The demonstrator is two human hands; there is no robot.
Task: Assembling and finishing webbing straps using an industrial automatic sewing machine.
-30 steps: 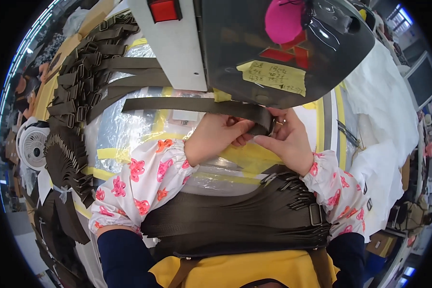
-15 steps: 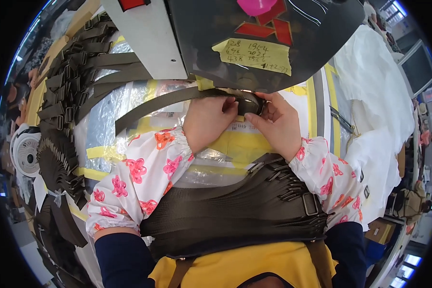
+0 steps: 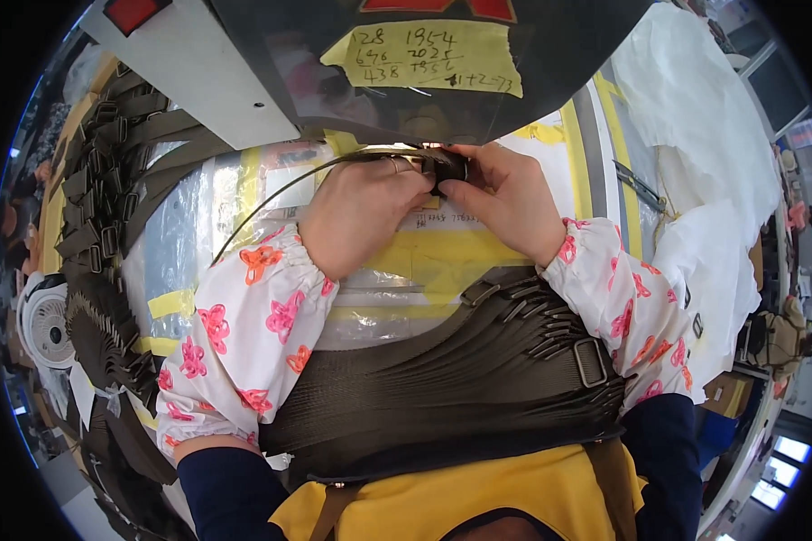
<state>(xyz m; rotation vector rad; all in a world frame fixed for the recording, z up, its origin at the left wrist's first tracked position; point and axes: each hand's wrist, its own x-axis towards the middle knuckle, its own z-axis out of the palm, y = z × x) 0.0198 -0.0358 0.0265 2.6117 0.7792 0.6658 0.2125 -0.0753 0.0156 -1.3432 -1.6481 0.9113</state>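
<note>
Under the dark head of what looks like a sewing machine (image 3: 559, 54), both hands hold one dark olive webbing strap (image 3: 449, 169). My left hand (image 3: 361, 212) is closed on the strap, its fingertips against the folded end. From the other side, my right hand (image 3: 505, 194) pinches that end between thumb and fingers. The strap's long tail curves away to the left, on edge. A metal buckle at the folded end is mostly hidden by my fingers. Nearer to me lies a thick layer of similar straps (image 3: 406, 388), with metal slide buckles (image 3: 591, 362) at their right ends.
More buckled straps (image 3: 108, 185) are heaped at the left, beside a small white fan (image 3: 48, 329). Dark thread snips (image 3: 639, 187) lie right of my hands. White sheeting (image 3: 704, 135) covers the right side. Yellow tape (image 3: 442, 257) crosses the plastic-covered worktop.
The strap's tail has turned from its flat face to its edge. My left hand has rolled over, back upward, and the buckle is now more hidden. The whole view has shifted slightly.
</note>
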